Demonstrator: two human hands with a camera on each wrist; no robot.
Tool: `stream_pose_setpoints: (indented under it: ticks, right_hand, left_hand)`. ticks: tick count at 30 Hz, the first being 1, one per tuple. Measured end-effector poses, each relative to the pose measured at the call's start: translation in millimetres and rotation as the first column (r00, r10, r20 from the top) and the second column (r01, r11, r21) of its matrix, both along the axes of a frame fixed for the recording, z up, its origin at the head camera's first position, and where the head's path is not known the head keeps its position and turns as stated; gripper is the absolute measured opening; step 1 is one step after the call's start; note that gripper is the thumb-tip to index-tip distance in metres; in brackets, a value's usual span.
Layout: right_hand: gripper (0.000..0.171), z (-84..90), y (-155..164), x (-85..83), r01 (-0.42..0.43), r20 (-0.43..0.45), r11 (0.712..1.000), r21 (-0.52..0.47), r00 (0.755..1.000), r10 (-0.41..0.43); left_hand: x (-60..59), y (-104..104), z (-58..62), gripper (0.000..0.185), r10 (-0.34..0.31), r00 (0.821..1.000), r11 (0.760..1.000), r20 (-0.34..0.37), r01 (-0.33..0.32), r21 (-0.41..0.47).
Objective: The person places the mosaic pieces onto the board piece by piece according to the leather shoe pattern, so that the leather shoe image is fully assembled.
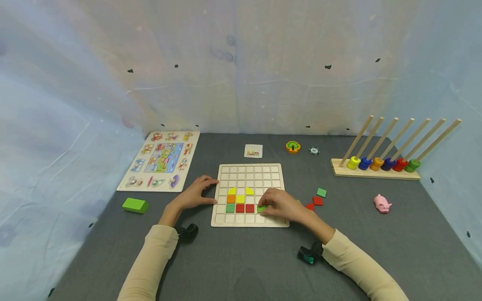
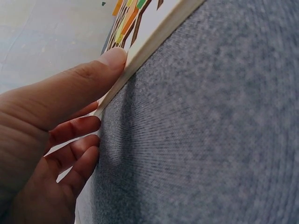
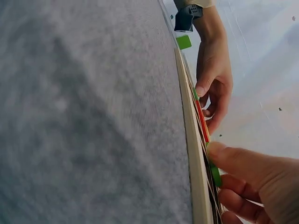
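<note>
A wooden grid board (image 1: 250,172) lies on the grey table and carries yellow, orange, green and red tiles in its middle rows. My right hand (image 1: 279,204) rests on the board's lower right part and pinches a green square tile (image 1: 261,207) (image 3: 215,173) just right of the red tiles (image 1: 244,207). My left hand (image 1: 198,192) holds the board's left edge (image 2: 122,82), thumb pressed on the rim and fingers curled at the side. In the right wrist view the board's edge (image 3: 189,135) runs upward with the left hand (image 3: 214,77) beyond it.
Loose red (image 1: 317,201) and green (image 1: 321,192) tiles lie right of the board. A pattern card (image 1: 253,151), a peg puzzle (image 1: 160,160), a green block (image 1: 135,205), a pink pig (image 1: 382,203), a ring-and-rod rack (image 1: 376,165), a small tree toy (image 1: 292,146) and a chip (image 1: 314,151) stand around.
</note>
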State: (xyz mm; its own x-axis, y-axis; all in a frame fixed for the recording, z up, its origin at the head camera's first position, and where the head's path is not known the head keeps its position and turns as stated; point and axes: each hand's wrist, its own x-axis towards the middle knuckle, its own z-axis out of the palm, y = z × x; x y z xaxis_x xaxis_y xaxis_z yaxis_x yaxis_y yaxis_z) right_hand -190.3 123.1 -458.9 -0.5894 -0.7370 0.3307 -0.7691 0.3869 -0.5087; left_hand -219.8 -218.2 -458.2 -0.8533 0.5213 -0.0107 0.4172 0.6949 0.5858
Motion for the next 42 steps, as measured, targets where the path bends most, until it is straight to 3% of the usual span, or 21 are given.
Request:
stream_pose_setpoints:
  ticks: [7,15,30,42]
  right_hand:
    - [0.014,-1.0,4,-1.1,-0.038,0.003,0.999,-0.013,0.999,0.039]
    - [0.011,-1.9,3,-0.5,-0.033,-0.057,0.999,-0.025,0.998,0.031]
    - [0.025,13.1,67,-10.9,0.173,0.033,0.981,-0.084,0.985,-0.171]
    - [0.035,14.4,122,-15.0,0.286,0.116,0.954,0.091,0.948,-0.296]
  left_hand:
    - [-0.6,0,-0.9,0.07,0.008,1.0,1.0,0.019,-0.008,-0.005]
    - [-0.6,0,-1.0,0.07,0.006,1.0,1.0,0.008,-0.006,-0.011]
    - [-2.6,-1,-3.1,0.07,-0.002,1.0,1.0,0.014,0.002,0.008]
    - [-2.4,-2,-3.1,0.07,0.001,1.0,1.0,0.014,-0.002,0.003]
